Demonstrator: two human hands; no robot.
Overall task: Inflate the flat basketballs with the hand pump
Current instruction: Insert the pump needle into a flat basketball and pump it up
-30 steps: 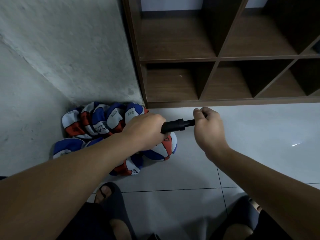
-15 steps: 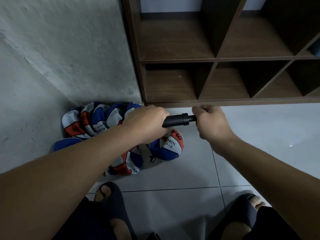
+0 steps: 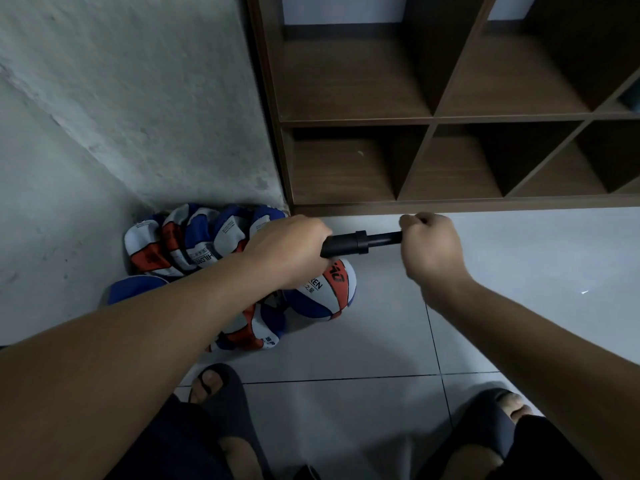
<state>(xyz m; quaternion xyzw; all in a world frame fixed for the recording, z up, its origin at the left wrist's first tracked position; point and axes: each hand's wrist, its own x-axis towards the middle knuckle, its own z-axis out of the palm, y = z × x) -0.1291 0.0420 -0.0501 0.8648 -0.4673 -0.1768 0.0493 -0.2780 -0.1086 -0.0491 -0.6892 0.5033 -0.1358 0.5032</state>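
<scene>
A black hand pump lies level between my hands, above the floor. My left hand grips its barrel and hides the nozzle end. My right hand grips the handle, with the plunger rod drawn partly out. Just below the barrel sits a red, white and blue basketball, rounder than the others. Several flat basketballs of the same colours are heaped in the corner behind my left wrist.
A dark wooden cubby shelf stands on the floor right behind my hands. A rough grey wall closes the left side. My two feet in dark sandals rest on the pale tiles below.
My right hand has drawn the handle to the right, showing more of the rod. The ball under the pump looks rounder and has turned, its red panel now facing up.
</scene>
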